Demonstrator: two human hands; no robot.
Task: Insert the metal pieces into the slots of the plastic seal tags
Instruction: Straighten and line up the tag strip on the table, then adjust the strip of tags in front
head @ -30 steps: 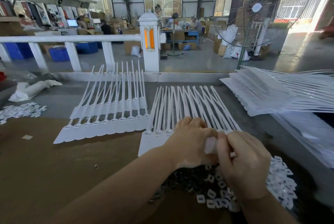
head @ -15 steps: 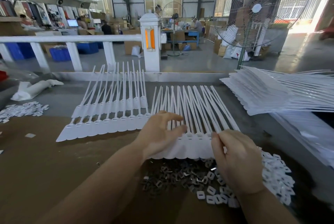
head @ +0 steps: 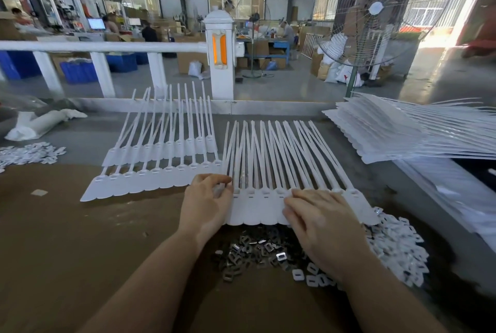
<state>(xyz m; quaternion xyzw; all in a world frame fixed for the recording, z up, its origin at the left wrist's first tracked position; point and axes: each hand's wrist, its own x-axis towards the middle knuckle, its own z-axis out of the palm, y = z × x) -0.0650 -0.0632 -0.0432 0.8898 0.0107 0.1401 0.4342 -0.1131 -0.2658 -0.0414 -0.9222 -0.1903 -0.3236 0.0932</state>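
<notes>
A white strip of joined seal tags (head: 257,210) lies flat on the brown board, its long tails fanning away from me. My left hand (head: 206,205) is at the strip's left end, fingers curled round the end tag. Over the strip's right half, my right hand (head: 319,222) lies with fingers nearly straight, pressing the tags down. A pile of small metal pieces (head: 252,252) sits just below the strip, between my wrists. White plastic caps (head: 394,246) are heaped to the right of my right hand.
Two more tag strips (head: 150,177) lie overlapped to the left. A tall stack of strips (head: 402,134) fills the right side. More white caps (head: 29,154) and a white bag (head: 40,124) sit far left. A white railing (head: 107,48) and a floor fan (head: 375,10) stand beyond.
My hands were together over the strip's near edge; they have moved apart. The left hand went to the strip's left end and the right hand now lies on its right half.
</notes>
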